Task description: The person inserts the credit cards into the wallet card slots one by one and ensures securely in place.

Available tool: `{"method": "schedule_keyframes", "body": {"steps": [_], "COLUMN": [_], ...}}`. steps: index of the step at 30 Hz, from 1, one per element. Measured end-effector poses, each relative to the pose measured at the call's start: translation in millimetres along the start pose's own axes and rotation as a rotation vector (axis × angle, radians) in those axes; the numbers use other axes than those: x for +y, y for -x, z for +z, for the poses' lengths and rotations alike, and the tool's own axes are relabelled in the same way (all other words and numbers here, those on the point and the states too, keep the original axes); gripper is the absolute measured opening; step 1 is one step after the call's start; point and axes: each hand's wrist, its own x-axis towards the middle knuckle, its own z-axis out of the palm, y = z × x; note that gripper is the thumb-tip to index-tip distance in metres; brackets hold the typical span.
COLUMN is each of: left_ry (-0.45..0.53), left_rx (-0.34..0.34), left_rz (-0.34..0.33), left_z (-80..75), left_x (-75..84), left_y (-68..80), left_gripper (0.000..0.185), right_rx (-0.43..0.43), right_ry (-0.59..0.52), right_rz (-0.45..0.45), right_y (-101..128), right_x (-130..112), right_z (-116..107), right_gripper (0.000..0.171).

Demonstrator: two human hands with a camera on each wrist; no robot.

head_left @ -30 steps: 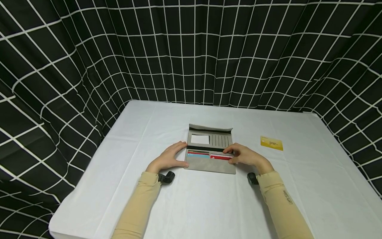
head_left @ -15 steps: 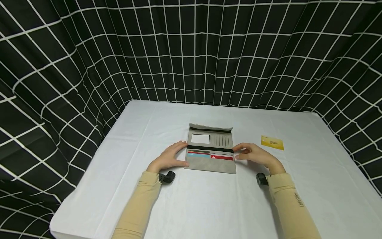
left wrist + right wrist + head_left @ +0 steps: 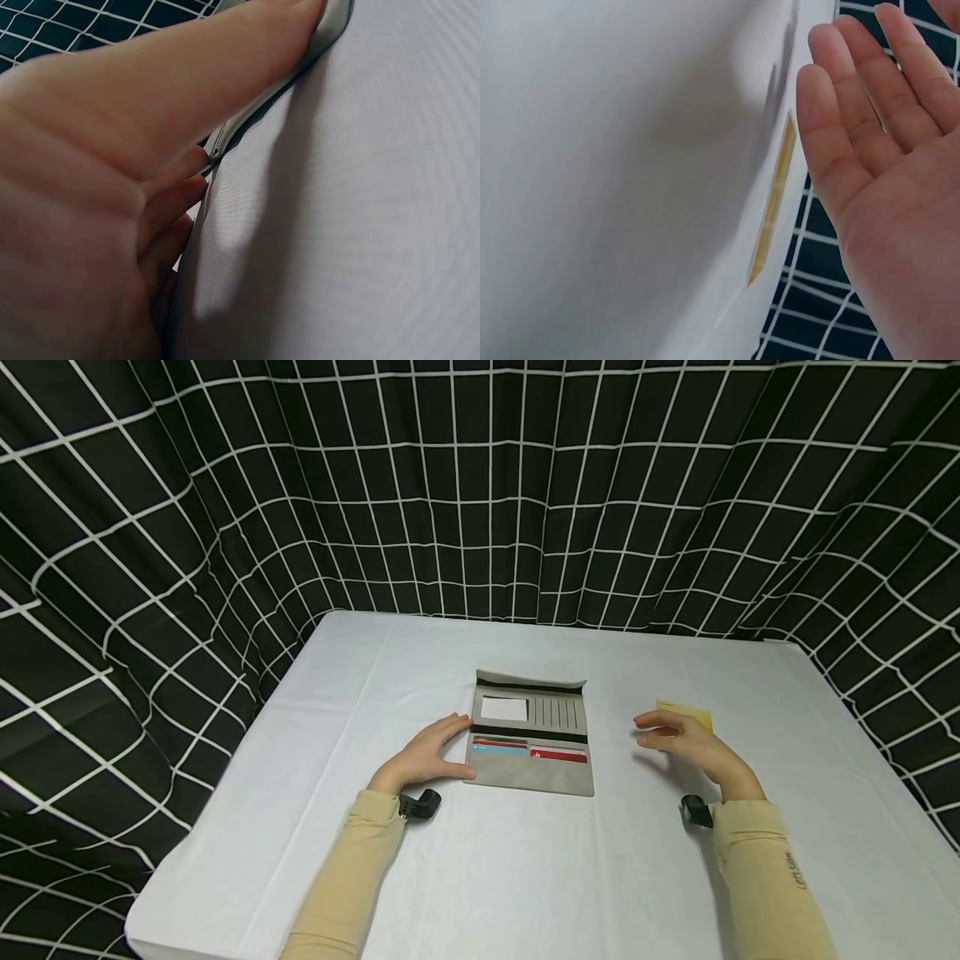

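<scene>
White tablecloth (image 3: pixel 525 877) spread flat over the table, faintly creased, reaching every visible edge. Behind and along both sides, black curtain (image 3: pixel 480 485) with a white grid pattern, hanging in loose folds and dropping below table level at left and right.

3 views. Head cam: high, looks fwd and down over the white table (image 3: pixel 525 877), backed by grid curtain (image 3: pixel 480 485); takes in both forearms, open wallet (image 3: pixel 531 739) and yellow card (image 3: pixel 686 714) at mid distance. Left wrist cam: very close, low over the cloth, along the left hand (image 3: pixel 97 187) to the wallet edge (image 3: pixel 330 30). Right wrist cam: close, low, past the right hand (image 3: pixel 885 172) to the card (image 3: pixel 774 199) seen edge-on. Each wrist view shares its hand with the head view.
</scene>
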Motion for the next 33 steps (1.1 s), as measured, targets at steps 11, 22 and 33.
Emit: {"method": "schedule_keyframes", "body": {"steps": [11,22,33], "left_ry": [0.005,-0.006,0.004], "left_rx": [-0.001,-0.008,-0.01], "left_rz": [-0.007,-0.012,-0.012], "left_z": [0.6,0.7,-0.1], "left_x": [0.0,-0.2,1.3], "left_y": [0.5,-0.4,0.4], "left_gripper": [0.09,0.09,0.091], "right_rx": [0.082,0.132,0.186], "right_ry": [-0.008,-0.036,-0.041], "right_rz": [0.039,0.105,0.171], "right_y": [12,13,14], "right_x": [16,28,41], "right_z": [-22,-33,-45], "right_gripper": [0.059,0.071,0.083]}}
